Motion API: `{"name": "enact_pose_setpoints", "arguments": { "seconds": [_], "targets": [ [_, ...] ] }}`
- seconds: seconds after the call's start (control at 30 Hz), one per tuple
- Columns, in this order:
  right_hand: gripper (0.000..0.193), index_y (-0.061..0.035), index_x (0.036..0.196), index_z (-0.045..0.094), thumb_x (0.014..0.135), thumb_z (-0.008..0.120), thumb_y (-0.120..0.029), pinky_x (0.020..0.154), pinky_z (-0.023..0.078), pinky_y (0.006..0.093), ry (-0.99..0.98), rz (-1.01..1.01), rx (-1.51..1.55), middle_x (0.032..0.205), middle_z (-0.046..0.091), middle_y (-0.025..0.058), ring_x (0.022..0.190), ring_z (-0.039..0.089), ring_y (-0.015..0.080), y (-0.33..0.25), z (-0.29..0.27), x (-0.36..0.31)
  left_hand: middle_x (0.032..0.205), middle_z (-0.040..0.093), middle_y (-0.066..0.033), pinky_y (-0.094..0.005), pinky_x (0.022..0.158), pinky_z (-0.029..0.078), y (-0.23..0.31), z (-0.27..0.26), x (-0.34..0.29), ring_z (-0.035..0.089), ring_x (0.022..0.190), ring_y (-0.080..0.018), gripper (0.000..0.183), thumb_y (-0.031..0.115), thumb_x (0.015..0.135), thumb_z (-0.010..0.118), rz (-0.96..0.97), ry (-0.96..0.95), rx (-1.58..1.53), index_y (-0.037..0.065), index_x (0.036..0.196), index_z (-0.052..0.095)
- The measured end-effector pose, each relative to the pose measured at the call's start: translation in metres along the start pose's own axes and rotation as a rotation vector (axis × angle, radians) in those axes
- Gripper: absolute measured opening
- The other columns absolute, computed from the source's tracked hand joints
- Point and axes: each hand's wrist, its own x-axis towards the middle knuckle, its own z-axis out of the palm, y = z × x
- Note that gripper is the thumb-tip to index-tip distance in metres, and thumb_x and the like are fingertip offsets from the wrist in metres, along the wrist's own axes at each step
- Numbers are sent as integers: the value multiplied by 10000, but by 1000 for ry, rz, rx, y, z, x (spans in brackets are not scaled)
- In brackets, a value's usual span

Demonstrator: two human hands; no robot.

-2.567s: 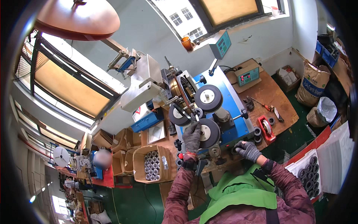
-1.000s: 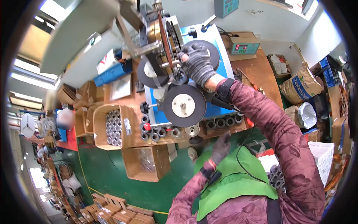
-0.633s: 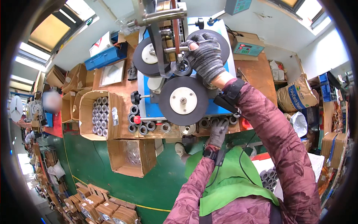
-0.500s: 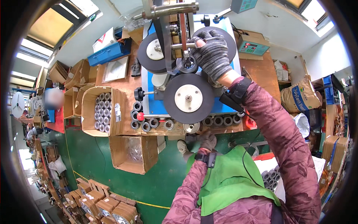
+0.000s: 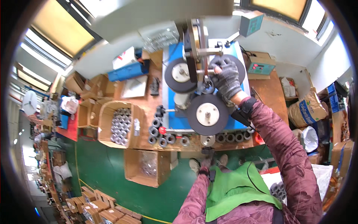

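My right hand (image 5: 226,77), in a grey knit glove with the thumb tip bare, is closed round a metal handle bar (image 5: 206,71) on the upright arm of a blue-topped machine (image 5: 178,122). About that hand are large black rollers: a left roller (image 5: 170,79), a back right roller (image 5: 240,69) and a front roller (image 5: 197,118) with a white hub. A small dark ring (image 5: 209,89) sits between them. My left hand (image 5: 206,162) is low at the bench's front edge, near a dark knob (image 5: 207,150) under a metal disc (image 5: 207,140). Blur hides its fingers.
Several grey rings (image 5: 230,137) line the bench front; others fill a cardboard box (image 5: 137,127) at left. An open carton (image 5: 163,168) with clear plastic stands below. A control box (image 5: 261,68) sits back right. A pale blurred panel (image 5: 160,18) crosses the top.
The view has shifted, so the bench appears lower and further right, and a pale panel now crosses the top. My right hand stays on the handle bar; my left stays low by the knob.
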Motion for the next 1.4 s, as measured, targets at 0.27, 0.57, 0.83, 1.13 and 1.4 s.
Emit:
{"name": "enact_pose_setpoints", "arguments": {
  "seconds": [0.27, 0.57, 0.83, 1.13, 1.4],
  "targets": [
    [136, -161, 811, 619, 686, 584, -204, 738, 423, 443, -175, 149, -46, 889, 594, 92, 879, 533, 298, 22, -1, -19, 836, 623, -121, -328, 643, 536, -86, -63, -171, 630, 705, -224, 219, 170, 805, 559, -698, 67, -1358, -28, 891, 594],
    [157, -111, 764, 599, 641, 600, -209, 760, 404, 408, -128, 58, -7, 853, 575, 78, 856, 525, 283, -7, -12, -7, 822, 593, -145, -388, 601, 535, -189, -26, -253, 613, 703, -287, 187, 89, 781, 561, -1154, 530, -1852, -15, 932, 526],
    [231, -91, 842, 629, 688, 568, -252, 854, 358, 421, -242, 144, -26, 928, 577, 99, 942, 505, 282, 0, -25, -12, 825, 567, -120, -416, 628, 513, -217, -33, -203, 584, 726, -295, 232, 166, 799, 572, -921, 507, -1901, 9, 961, 515],
    [233, -86, 805, 597, 661, 602, -269, 839, 364, 456, -152, 122, -13, 871, 564, 118, 894, 510, 312, 4, -25, -20, 880, 568, -160, -437, 558, 506, -204, -65, -178, 581, 683, -333, 207, 99, 774, 560, -1034, 486, -1777, 9, 950, 500],
    [200, -80, 784, 619, 699, 548, -246, 823, 364, 437, -183, 121, 25, 879, 576, 114, 906, 508, 299, -2, -25, -16, 931, 555, -176, -404, 620, 516, -201, -49, -201, 594, 791, -346, 247, 134, 798, 514, -1171, 487, -1819, -49, 963, 511]
  ]
}}
